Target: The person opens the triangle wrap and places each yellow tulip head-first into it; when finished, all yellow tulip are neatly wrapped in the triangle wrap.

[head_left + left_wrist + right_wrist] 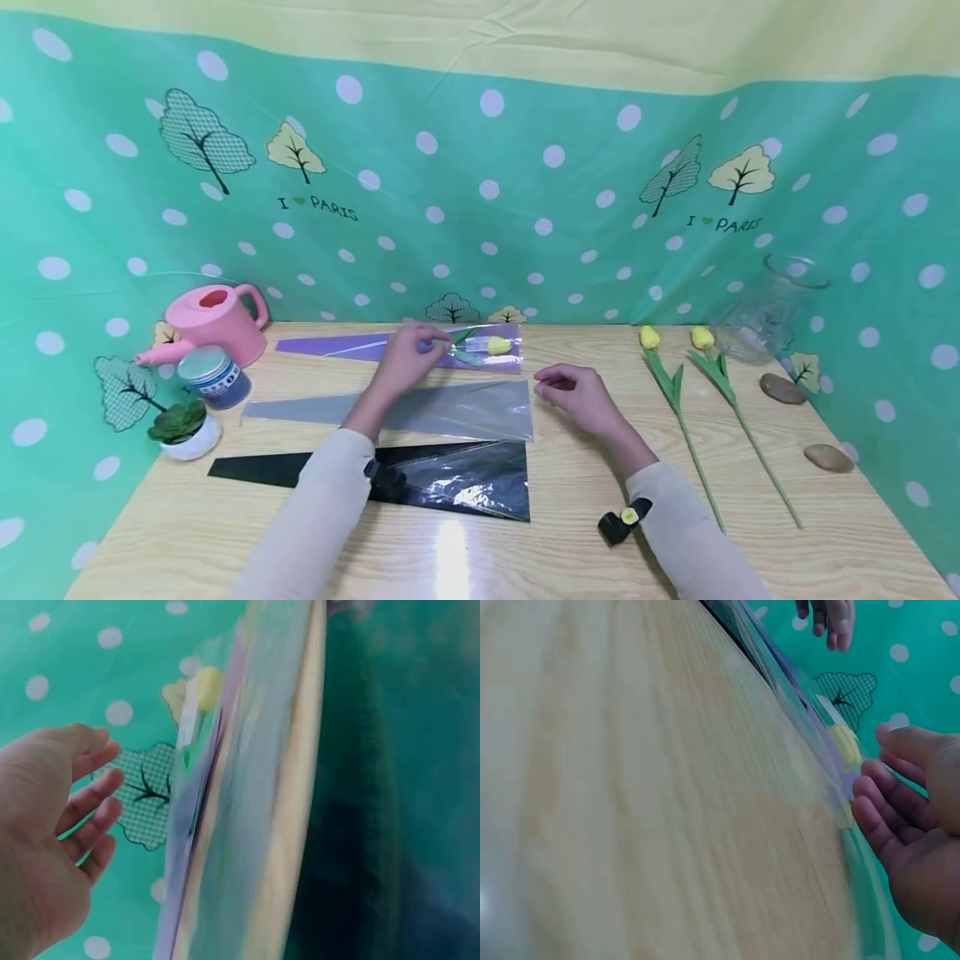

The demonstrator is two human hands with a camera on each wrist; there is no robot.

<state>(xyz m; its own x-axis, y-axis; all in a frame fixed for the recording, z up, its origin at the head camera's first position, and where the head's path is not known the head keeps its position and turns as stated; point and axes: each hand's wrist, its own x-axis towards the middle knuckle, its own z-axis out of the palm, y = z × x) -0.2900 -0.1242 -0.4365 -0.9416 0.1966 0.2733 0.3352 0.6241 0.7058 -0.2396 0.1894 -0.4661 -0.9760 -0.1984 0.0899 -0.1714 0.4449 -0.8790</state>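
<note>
My left hand [411, 357] is over the purple flower sleeve [345, 347], its loosely bent fingers holding nothing, as the left wrist view also shows. Inside the sleeve's clear right end lies a yellow tulip [498, 344] with green leaves. My right hand [583, 398] is just right of the grey sleeve [450, 410], fingers loosely curled around nothing. Nearer me lies a black sleeve [480, 479], partly covered by my left forearm. Two more long-stemmed tulips lie to the right of my right hand, one tulip [649, 337] beside the other tulip [702, 337].
At the back left stand a pink watering can [217, 321], a blue jar [217, 379] and a potted succulent [183, 427]. A glass vase [761, 321] is at the back right, with one stone [782, 388] and another stone [828, 457] along the right edge.
</note>
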